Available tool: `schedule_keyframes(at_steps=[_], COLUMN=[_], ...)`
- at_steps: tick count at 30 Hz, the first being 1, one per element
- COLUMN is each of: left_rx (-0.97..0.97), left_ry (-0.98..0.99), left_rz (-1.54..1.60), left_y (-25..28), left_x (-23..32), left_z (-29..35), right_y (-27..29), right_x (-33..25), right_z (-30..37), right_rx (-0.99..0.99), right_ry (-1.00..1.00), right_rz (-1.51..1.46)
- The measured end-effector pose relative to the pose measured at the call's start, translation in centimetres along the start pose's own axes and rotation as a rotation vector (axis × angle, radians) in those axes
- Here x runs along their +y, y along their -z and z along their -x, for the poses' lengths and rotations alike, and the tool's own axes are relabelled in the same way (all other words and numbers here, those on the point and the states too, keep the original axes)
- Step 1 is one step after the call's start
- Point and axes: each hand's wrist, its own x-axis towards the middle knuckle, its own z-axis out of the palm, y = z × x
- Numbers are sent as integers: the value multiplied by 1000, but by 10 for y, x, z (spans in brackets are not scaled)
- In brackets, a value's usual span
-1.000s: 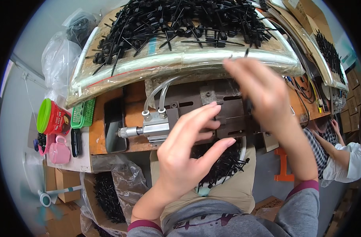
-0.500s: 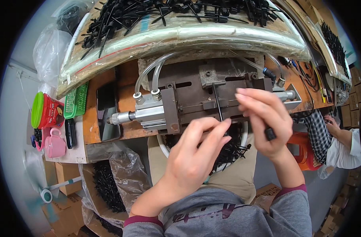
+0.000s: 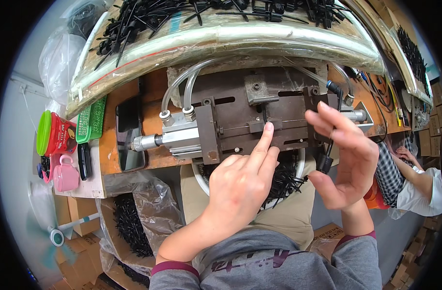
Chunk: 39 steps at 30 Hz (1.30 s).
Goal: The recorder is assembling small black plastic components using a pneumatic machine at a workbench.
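My left hand (image 3: 242, 181) reaches over the near edge of a dark metal clamping fixture (image 3: 235, 116). Its index finger is stretched out, with the tip on the small centre block (image 3: 267, 124); the other fingers are partly bent. A thin black strap (image 3: 265, 112) runs from the upper bracket (image 3: 258, 91) down to that fingertip, which hides its lower end. To the right, my right hand (image 3: 349, 157) is raised with loosely curved fingers. Against its thumb and fingers rests a black cable tie (image 3: 326, 163) with a thick, clip-like part.
Silver air cylinders (image 3: 181, 140) with clear hoses flank the fixture. Beyond it, a plastic-wrapped tray edge (image 3: 230, 36) holds many black ties. A phone (image 3: 129, 130), green basket (image 3: 91, 120) and pink cup (image 3: 66, 175) stand left. More black pieces lie in my lap container (image 3: 301, 169). Another person sits at right.
My left hand's fingers have gone from a pinch near the strap to an index finger pressed on the centre block. My right hand has moved right and its fingers have spread, showing the cable tie.
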Motion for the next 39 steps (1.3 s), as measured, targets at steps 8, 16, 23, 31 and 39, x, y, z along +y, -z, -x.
schedule_keyframes(at_steps=[8, 16, 23, 31, 39], left_rx=[-7, -86, -285, -233, -224], left_ry=[29, 2, -212, -55, -39], left_rz=[94, 1939, 2278, 2242, 2184], left_y=[11, 90, 96, 100, 110], left_x=[1, 16, 13, 20, 17], left_z=[-4, 2, -8, 1, 13], right_y=[-2, -26, -42, -40, -38], right_x=[-17, -7, -8, -8, 1], right_z=[7, 21, 8, 10, 16], right_rx=[-113, -368, -388, -406, -270], right_ry=[-144, -29, -45, -64, 8], right_rz=[399, 592, 734, 791, 701])
